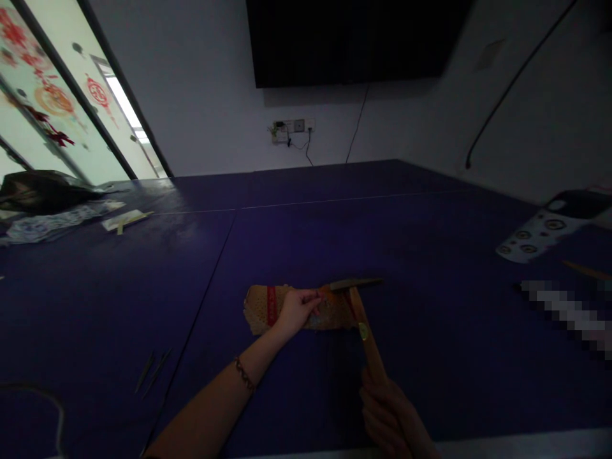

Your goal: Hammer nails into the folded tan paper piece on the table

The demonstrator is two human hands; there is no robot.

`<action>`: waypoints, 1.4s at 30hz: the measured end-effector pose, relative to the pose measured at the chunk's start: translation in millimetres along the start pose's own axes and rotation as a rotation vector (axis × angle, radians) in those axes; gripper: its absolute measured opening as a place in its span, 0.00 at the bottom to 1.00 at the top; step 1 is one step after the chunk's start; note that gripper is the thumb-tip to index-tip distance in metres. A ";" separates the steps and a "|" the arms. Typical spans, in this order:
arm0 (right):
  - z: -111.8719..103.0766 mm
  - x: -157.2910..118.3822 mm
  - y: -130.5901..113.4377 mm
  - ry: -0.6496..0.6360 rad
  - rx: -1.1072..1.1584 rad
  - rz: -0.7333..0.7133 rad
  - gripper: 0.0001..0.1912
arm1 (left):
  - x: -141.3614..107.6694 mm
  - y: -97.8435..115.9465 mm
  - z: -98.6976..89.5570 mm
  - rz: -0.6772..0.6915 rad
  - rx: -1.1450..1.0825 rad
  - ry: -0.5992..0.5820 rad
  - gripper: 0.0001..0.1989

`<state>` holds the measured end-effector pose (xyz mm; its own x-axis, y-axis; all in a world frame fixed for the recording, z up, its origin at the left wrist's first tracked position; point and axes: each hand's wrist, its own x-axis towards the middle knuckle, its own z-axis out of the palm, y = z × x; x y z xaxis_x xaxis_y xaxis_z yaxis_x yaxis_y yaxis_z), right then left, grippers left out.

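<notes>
A brown, dotted flat piece [258, 310] with a red printed band lies on the blue table, shaped somewhat like an insole. On top of it rests my left hand [297, 311], its fingers pinched together near the middle; whatever they hold is too small or too dark to make out. My right hand [389, 411] is closed around the wooden handle of a hammer [370, 341]. The narrow metal head of the hammer is over the right end of the brown piece, close to my left fingertips. I cannot tell whether the head touches the piece.
Thin metal rods [153, 373] lie on the blue table [287, 236] at the left front. A black bag [43, 191] and papers [125, 220] are at the far left. Toward the right stands a patterned white container [535, 236]. A pale cable [57, 408] curves at the left edge.
</notes>
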<state>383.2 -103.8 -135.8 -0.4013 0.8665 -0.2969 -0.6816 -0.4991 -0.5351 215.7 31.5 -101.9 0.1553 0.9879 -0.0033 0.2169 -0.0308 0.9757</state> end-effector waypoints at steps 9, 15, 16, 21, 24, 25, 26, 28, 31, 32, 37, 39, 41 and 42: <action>3.5 -0.7 -4.8 -0.033 -0.003 0.050 0.13 | -5.0 8.9 -5.1 0.226 0.223 0.039 0.10; 4.6 -1.3 -6.3 -0.043 -0.004 0.040 0.11 | -10.7 8.8 -3.9 0.269 0.282 0.013 0.11; 4.5 -1.2 -6.1 -0.049 0.001 0.036 0.11 | -11.3 8.9 -3.8 0.276 0.292 0.009 0.11; 0.3 1.6 -5.4 -0.117 0.030 0.052 0.10 | -11.6 10.3 -3.5 0.308 0.379 0.006 0.11; -3.1 3.4 -4.4 -0.123 0.043 0.070 0.10 | -10.5 9.5 -3.2 0.298 0.459 0.000 0.08; -3.7 3.6 -4.1 -0.128 0.045 0.077 0.10 | -10.3 8.9 -3.0 0.294 0.486 0.001 0.07; -3.9 3.6 -3.7 -0.127 0.048 0.078 0.10 | -10.2 8.3 -2.6 0.293 0.512 0.001 0.06; -3.3 2.9 -3.5 -0.095 0.053 0.060 0.10 | -10.9 7.3 -1.4 0.306 0.559 0.006 0.06; -1.5 1.8 -5.0 -0.076 0.050 0.042 0.10 | -14.3 7.3 1.2 0.343 0.624 0.026 0.07; -1.1 1.9 -6.0 -0.086 0.045 0.047 0.10 | -15.7 7.7 2.0 0.356 0.648 0.034 0.08; -0.8 3.3 -10.0 -0.180 0.001 0.116 0.11 | -20.5 11.4 2.4 0.371 0.797 0.095 0.07; -0.1 2.6 -9.3 -0.144 0.003 0.094 0.11 | -20.3 12.0 1.2 0.360 0.821 0.094 0.07; 0.9 1.4 -7.8 -0.075 0.013 0.062 0.10 | -19.4 11.6 0.3 0.354 0.820 0.085 0.08; 1.1 0.8 -7.2 -0.052 0.017 0.055 0.11 | -19.0 11.0 0.1 0.355 0.816 0.084 0.08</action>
<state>387.0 -99.5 -131.4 -0.4693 0.8361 -0.2842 -0.6677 -0.5466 -0.5054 215.2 12.5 -91.1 0.2797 0.9066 0.3161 0.7928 -0.4038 0.4566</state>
